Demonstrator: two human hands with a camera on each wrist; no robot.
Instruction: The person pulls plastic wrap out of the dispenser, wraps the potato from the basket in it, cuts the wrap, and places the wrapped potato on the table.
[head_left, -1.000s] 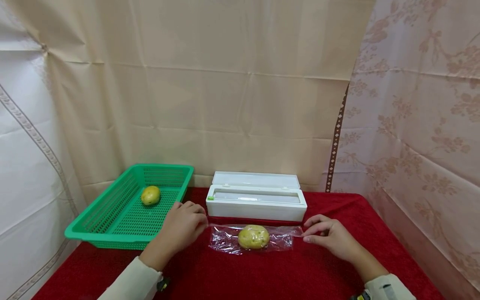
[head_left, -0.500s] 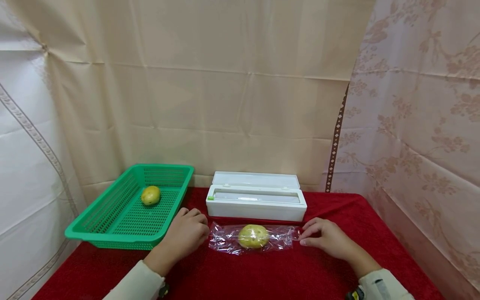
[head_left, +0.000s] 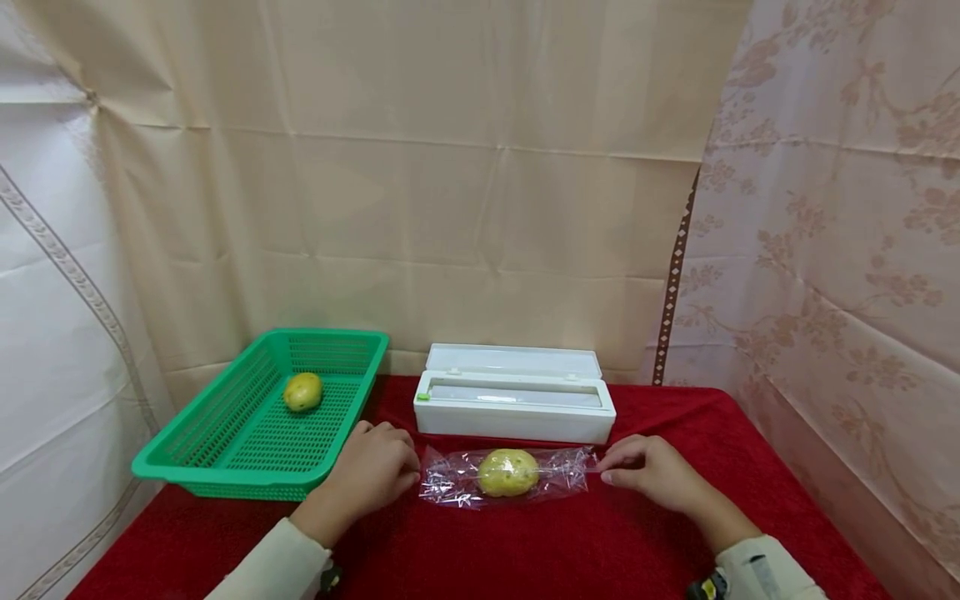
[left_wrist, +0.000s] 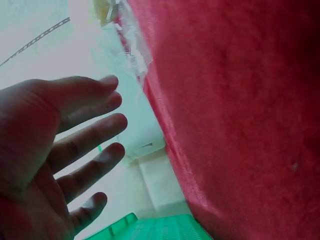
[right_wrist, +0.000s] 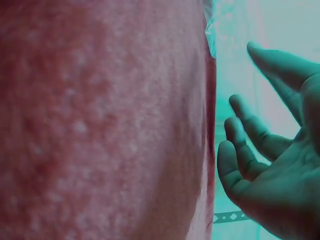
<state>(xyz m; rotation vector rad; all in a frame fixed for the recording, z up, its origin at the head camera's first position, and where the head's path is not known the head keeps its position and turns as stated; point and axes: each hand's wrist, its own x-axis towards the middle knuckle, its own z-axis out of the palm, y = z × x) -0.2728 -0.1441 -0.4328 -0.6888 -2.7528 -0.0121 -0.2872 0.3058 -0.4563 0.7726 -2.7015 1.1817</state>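
Observation:
In the head view a yellow potato point(head_left: 507, 472) lies on the red cloth, wrapped in clear plastic wrap point(head_left: 558, 473) that runs out to both sides of it. My left hand point(head_left: 371, 471) is at the wrap's left end, thumb and index fingertips drawn together; the left wrist view shows the other fingers spread loosely. At the opposite end, my right hand point(head_left: 652, 473) pinches the narrowed tip of the wrap between thumb and fingers. The see-through film is hard to make out right at the fingertips in both wrist views.
Behind the potato stands a white plastic wrap dispenser point(head_left: 513, 417) with its lid raised. To the left is a green basket point(head_left: 187, 467) holding another potato point(head_left: 303, 392). Red cloth point(head_left: 495, 554) covers the table, with curtains point(head_left: 480, 208) around it.
My right hand has moved slightly left, and the wrap's right end has become narrower. The left hand has shifted a little down and to the right. The potato stays nearly in place.

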